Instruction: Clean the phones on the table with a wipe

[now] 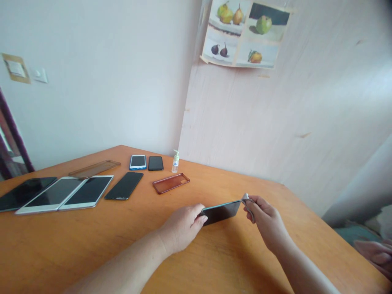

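Note:
My left hand is closed on one end of a dark smartphone, holding it tilted above the table. At the phone's far right end, my right hand pinches a small greyish-white cloth; the cloth touches or nearly touches the phone's corner. Beyond the hands lies a reddish-brown clear phone case. A small pump bottle with clear liquid stands upright behind the case.
On the wooden table, a black phone, two white tablets, a black tablet, a brown clear case, a blue-edged phone and a small dark phone lie to the left. Walls rise behind.

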Tool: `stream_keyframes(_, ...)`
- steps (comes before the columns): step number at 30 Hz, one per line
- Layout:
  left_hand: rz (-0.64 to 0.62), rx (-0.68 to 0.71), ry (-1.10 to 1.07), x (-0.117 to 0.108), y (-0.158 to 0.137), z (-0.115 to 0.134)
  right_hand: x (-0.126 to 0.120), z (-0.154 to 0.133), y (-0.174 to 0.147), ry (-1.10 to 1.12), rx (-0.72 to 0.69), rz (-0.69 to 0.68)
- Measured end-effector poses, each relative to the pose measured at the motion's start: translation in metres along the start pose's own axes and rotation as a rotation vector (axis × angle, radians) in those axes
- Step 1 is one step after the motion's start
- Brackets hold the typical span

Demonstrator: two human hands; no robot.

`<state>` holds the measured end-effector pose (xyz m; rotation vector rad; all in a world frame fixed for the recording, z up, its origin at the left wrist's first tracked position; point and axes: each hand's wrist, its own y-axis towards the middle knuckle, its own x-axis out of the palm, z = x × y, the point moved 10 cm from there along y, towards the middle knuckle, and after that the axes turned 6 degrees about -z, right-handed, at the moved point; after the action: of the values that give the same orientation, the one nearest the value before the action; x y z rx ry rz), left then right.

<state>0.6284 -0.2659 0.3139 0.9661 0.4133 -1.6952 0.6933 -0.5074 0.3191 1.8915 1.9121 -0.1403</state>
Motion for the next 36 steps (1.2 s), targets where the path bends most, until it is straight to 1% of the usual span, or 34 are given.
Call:
stream_keyframes(3,-0.001,0.012,-0.004,0.0,0.0,0.002,0.001,0.002,-0.001,0.088,0.029,0.0)
stream_keyframes(5,0.0,0.016,-0.006,0.0,0.0,0.003,0.0,0.003,0.0,0.051,0.025,0.027)
stream_keyframes(10,0.002,0.01,0.009,-0.001,0.0,0.003,0.002,-0.001,0.002,-0.071,-0.054,0.083)
stream_keyframes(14,-0.007,0.013,0.014,0.0,-0.001,0.004,-0.007,-0.006,0.003,-0.142,-0.112,0.179)
stream_keyframes(16,-0.008,0.015,0.015,0.0,-0.001,0.004,-0.01,-0.013,0.002,-0.174,-0.153,0.203)
stream_keyframes(21,0.002,0.018,0.006,0.0,-0.001,0.005,0.002,-0.032,-0.003,-0.256,-0.258,0.122)
stream_keyframes(24,-0.003,0.018,0.005,0.0,-0.001,0.005,0.005,-0.027,-0.002,-0.272,-0.229,0.116)
stream_keyframes(29,-0.01,0.034,0.0,0.001,-0.002,0.006,-0.007,-0.007,0.005,-0.198,-0.128,0.156)
stream_keyframes(33,-0.002,0.042,0.002,0.0,-0.002,0.007,-0.011,-0.008,0.005,-0.182,-0.126,0.168)
stream_keyframes(36,-0.003,0.045,0.0,-0.001,-0.001,0.008,-0.006,-0.015,0.004,-0.227,-0.164,0.148)
